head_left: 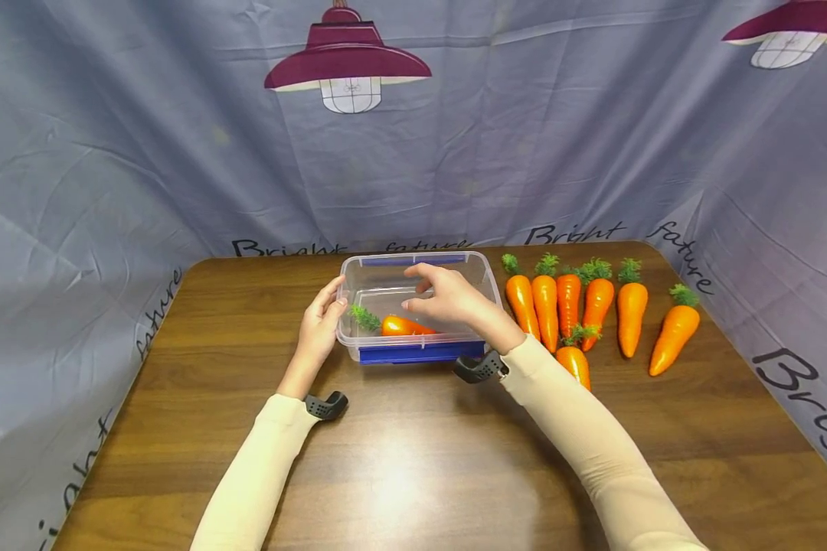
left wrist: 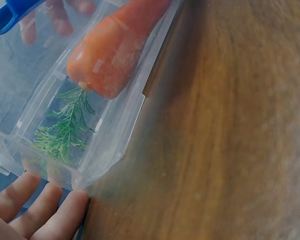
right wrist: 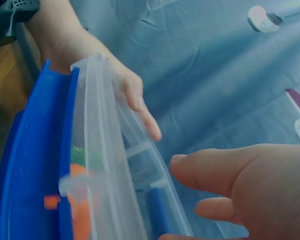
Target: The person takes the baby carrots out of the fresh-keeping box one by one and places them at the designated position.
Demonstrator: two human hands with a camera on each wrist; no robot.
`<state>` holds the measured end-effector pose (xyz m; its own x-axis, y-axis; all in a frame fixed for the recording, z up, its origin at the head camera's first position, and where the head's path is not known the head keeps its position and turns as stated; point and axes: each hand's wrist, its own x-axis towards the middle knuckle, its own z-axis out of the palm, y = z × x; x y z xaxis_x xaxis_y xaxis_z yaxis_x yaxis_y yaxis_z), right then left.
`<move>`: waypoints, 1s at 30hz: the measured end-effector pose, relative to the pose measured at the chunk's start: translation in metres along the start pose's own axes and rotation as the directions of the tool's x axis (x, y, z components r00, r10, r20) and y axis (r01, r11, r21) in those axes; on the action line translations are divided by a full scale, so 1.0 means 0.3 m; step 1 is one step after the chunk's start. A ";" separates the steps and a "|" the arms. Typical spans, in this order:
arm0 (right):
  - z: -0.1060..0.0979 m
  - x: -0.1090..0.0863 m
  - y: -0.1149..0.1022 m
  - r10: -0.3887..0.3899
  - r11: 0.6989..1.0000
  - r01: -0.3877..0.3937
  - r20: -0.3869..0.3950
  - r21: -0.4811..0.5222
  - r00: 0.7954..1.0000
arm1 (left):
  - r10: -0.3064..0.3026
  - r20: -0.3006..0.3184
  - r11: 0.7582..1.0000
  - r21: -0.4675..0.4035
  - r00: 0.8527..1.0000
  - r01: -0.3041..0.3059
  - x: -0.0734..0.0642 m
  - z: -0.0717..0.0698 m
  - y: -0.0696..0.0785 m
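A clear plastic container (head_left: 348, 333) with blue clips stands near the back of the table. One orange carrot (head_left: 401, 327) with a green leafy top lies in it along the front wall; part of the carrot is hidden in the head view. My left hand (head_left: 320, 325) holds the container's left end, thumb at the rim and fingers (left wrist: 60, 212) against the outside wall. Over the container hovers my right hand (head_left: 448, 295), its thumb and fingers apart and loosely bent, with nothing between them.
Right of the container, several carrots lie in a rough row, among them one (head_left: 632, 317) and the far right one (head_left: 674, 339). A nearer carrot (head_left: 574, 365) is partly covered by my right sleeve. A grey printed curtain (head_left: 524, 153) surrounds the wooden table (head_left: 386, 459).
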<state>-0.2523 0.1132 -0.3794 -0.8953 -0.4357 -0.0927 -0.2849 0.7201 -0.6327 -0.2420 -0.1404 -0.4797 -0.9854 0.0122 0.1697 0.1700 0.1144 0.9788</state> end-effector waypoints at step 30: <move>0.155 0.121 -0.003 -0.019 0.994 0.041 0.211 -0.101 0.977 | 0.008 -0.001 1.000 -0.005 1.000 -0.008 0.004 0.004 -0.003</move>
<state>-0.2685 0.0715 -0.4180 -0.7975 -0.5534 -0.2404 -0.3547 0.7523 -0.5551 -0.2432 -0.1394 -0.4805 -0.9841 0.0116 0.1774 0.1776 0.1096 0.9780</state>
